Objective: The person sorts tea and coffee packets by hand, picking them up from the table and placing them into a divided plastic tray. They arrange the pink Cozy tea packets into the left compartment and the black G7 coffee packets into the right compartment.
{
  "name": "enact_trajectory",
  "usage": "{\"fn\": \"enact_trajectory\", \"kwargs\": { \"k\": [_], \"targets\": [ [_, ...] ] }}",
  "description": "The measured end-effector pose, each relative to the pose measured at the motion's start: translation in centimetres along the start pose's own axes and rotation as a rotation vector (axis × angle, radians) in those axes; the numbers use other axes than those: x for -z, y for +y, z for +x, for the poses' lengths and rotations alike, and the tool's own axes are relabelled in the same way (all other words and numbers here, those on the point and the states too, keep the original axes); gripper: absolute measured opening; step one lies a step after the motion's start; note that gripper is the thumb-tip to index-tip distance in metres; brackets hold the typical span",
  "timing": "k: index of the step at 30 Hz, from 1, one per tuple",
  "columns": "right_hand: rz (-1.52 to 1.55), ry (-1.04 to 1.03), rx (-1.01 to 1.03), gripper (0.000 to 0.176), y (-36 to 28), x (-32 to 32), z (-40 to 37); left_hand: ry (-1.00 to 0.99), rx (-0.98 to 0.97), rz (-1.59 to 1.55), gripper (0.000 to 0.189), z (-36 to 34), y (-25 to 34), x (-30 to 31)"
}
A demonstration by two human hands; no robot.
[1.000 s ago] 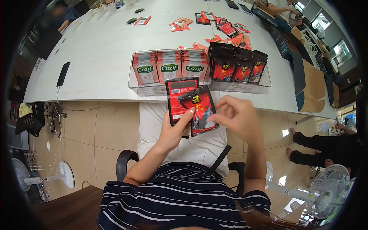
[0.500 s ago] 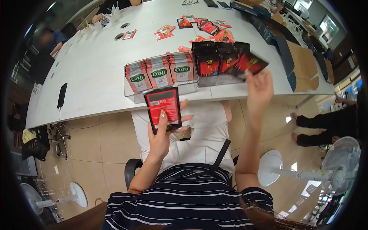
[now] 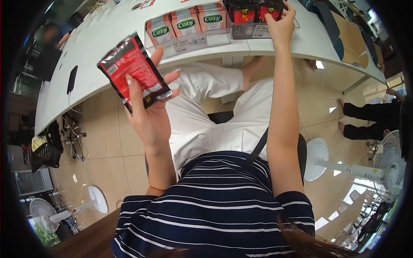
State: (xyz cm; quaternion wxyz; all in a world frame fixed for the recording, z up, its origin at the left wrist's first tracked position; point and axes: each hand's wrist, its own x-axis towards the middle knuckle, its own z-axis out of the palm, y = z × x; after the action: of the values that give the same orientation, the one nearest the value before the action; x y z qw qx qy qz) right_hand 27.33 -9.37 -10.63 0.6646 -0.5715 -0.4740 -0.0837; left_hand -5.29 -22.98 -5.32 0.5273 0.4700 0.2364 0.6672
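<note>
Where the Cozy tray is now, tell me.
In the head view, the Cozy tray stands near the front edge of the table, left of the tray of black-and-red packets by the right hand.

Wh. worktop (image 3: pixel 101 53). Flr (image 3: pixel 105 172) glossy beige tile, reflections (image 3: pixel 357 192) R. Ped. fan (image 3: pixel 43 210) L, 2nd fan (image 3: pixel 390 165) R. Castored chair base (image 3: pixel 75 144) L.

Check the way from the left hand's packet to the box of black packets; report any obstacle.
In this view, the box of pink packets lies across the straight line from the packet in the left hand; the right hand is at the box of black packets. Height clearance is unclear.
</note>
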Motion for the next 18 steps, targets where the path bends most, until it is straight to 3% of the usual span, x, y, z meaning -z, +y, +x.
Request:
{"fn": "enact_trajectory", "kwargs": {
  "k": [2,5,8,11,14,18],
  "targets": [
    [0.003,0.010,0.013,0.064,-0.6,-0.1,-0.1,0.007,-0.039,-0.012,0.047,-0.1,0.1,0.4],
    [-0.287,0.021,0.081,0.056,-0.5,-0.2,-0.2,0.022,-0.063,-0.002,0.047,-0.1,0.2,0.2],
    [-0.384,-0.097,0.050,0.071,-2.1,0.5,0.4,0.034,-0.070,-0.013,0.047,-0.4,0.1,-0.1],
    [-0.708,-0.133,0.213,0.055,-2.5,0.9,1.2,0.024,-0.053,0.012,0.048,-0.8,-0.2,-0.3],
    [-0.562,-0.406,-0.029,0.026,-3.7,2.2,2.6,0.066,-0.009,-0.010,0.048,-1.4,-0.3,-0.4],
    [-0.506,-0.677,-0.107,0.021,-1.6,2.2,3.5,0.089,0.052,0.017,0.046,-1.7,-0.7,-0.6]
  ]
}}
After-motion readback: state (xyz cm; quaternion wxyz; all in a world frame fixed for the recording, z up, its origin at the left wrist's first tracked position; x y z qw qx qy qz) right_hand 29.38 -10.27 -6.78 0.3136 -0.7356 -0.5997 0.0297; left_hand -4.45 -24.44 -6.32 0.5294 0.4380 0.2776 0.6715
